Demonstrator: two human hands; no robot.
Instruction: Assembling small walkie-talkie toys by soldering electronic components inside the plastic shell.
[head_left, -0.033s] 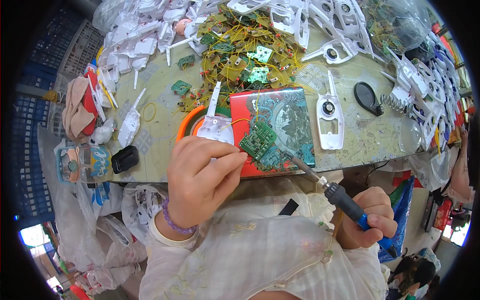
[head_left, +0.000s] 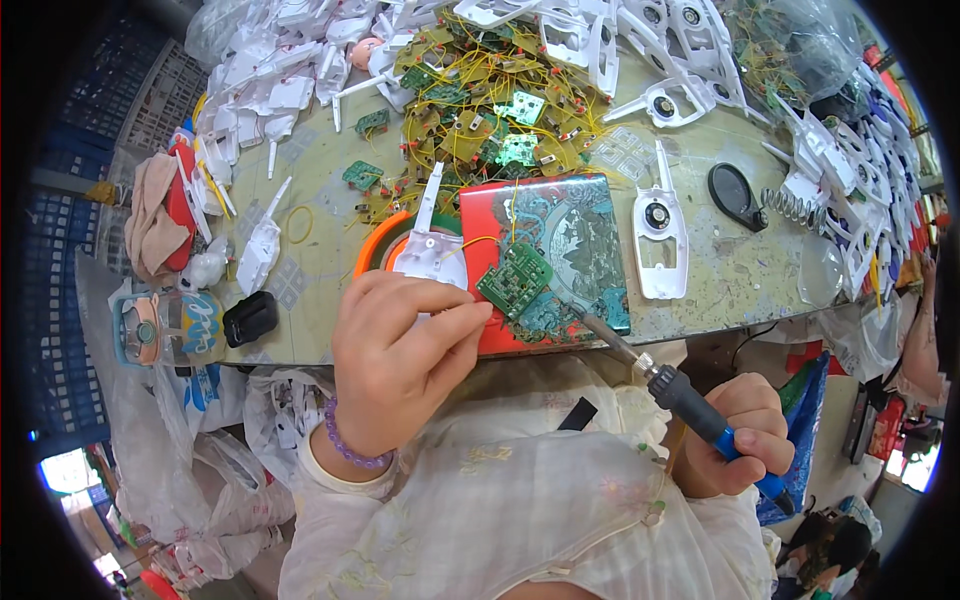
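Note:
My left hand (head_left: 395, 350) is closed in a pinch at the left corner of a small green circuit board (head_left: 518, 280). Yellow wires run from the board, which sits over a red and teal patterned box or book (head_left: 590, 240). A soldering iron (head_left: 690, 400) with a black and blue handle is gripped in my right hand (head_left: 742, 435). Its tip points at the board's lower right side, a short gap away. Behind my left fingers lie a white plastic shell (head_left: 432, 262) and an orange ring-shaped roll (head_left: 372, 240), both partly covered.
A heap of circuit boards with yellow wires (head_left: 470, 110) fills the table's far middle. White plastic housings (head_left: 280, 85) pile up on both sides. At right lie a single white housing (head_left: 661, 225), a black oval part (head_left: 735, 195) and a coiled spring (head_left: 795, 208). A clear container (head_left: 165, 328) stands left.

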